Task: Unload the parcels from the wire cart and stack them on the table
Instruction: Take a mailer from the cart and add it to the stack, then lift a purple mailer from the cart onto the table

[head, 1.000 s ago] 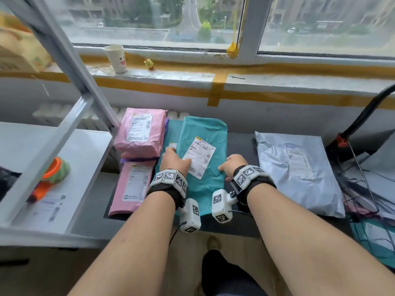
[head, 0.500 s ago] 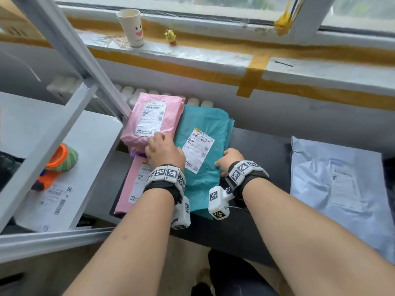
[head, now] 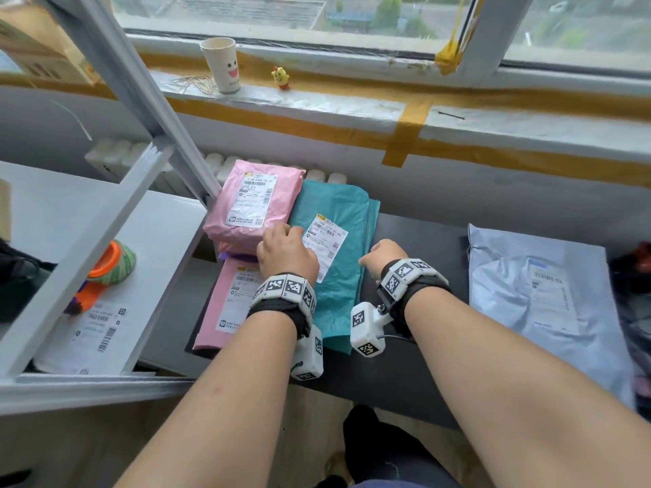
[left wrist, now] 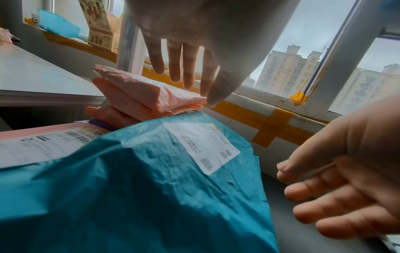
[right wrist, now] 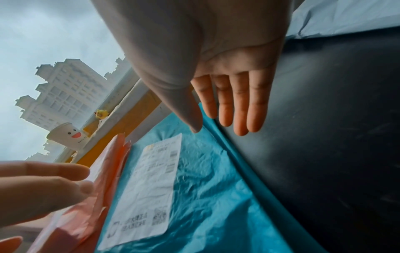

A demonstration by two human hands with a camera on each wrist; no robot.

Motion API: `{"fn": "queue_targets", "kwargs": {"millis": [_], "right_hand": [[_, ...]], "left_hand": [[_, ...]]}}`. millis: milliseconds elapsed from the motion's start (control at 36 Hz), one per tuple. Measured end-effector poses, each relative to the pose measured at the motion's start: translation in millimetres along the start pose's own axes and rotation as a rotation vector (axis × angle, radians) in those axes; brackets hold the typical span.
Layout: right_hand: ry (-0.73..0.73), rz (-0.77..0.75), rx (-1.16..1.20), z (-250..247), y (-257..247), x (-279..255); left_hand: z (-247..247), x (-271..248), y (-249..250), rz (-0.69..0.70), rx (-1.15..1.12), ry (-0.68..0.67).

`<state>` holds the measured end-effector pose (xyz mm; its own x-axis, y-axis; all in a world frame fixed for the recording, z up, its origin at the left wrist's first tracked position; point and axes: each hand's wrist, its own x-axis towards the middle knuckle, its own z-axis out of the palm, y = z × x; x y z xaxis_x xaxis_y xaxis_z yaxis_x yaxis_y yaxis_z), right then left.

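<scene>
A teal parcel (head: 338,248) with a white label lies on the black table (head: 422,241), partly over a flat pink parcel (head: 232,301). A thicker pink parcel (head: 253,206) sits on other parcels just behind. My left hand (head: 285,248) is at the teal parcel's left edge, beside the thick pink parcel (left wrist: 147,95). In the left wrist view this hand (left wrist: 186,68) has straight fingers just above both parcels. My right hand (head: 384,253) is at the right edge of the teal parcel (right wrist: 205,188); the right hand (right wrist: 229,102) has straight fingers and holds nothing. The wire cart is out of view.
A large grey-white parcel (head: 535,294) lies on the table to the right. A white shelf unit with a slanted metal post (head: 141,100) stands close on the left, with an orange-green object (head: 112,262) on it. A paper cup (head: 222,65) and a yellow toy (head: 280,77) stand on the windowsill.
The view has swung left and closer, so the wire cart dropped out of sight. My left hand slid to the teal parcel's left edge beside the pink parcel; the right stays at its right edge.
</scene>
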<state>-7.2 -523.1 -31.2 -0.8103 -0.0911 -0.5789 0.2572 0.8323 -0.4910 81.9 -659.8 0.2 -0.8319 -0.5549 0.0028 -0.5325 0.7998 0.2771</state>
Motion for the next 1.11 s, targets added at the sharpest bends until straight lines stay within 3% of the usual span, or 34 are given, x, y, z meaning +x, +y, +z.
{"fn": "queue_targets", "kwargs": {"millis": [194, 333, 667, 1000, 1111], "right_hand": [[0.076, -0.025, 0.064, -19, 22, -41], [0.172, 0.023, 0.101, -37, 64, -81], [0.443, 0.248, 0.246, -92, 218, -174], [0.595, 0.473, 0.409, -144, 383, -250], [0.576, 0.543, 0.439, -168, 447, -266]], "left_hand": [[-12, -32, 18, 0.129, -0.003, -0.015], [-12, -65, 42, 0.225, -0.012, -0.065], [0, -169, 151, 0.628, -0.043, -0.235], [37, -283, 282, 0.904, -0.064, -0.386], [60, -327, 337, 0.968, -0.061, -0.397]]}}
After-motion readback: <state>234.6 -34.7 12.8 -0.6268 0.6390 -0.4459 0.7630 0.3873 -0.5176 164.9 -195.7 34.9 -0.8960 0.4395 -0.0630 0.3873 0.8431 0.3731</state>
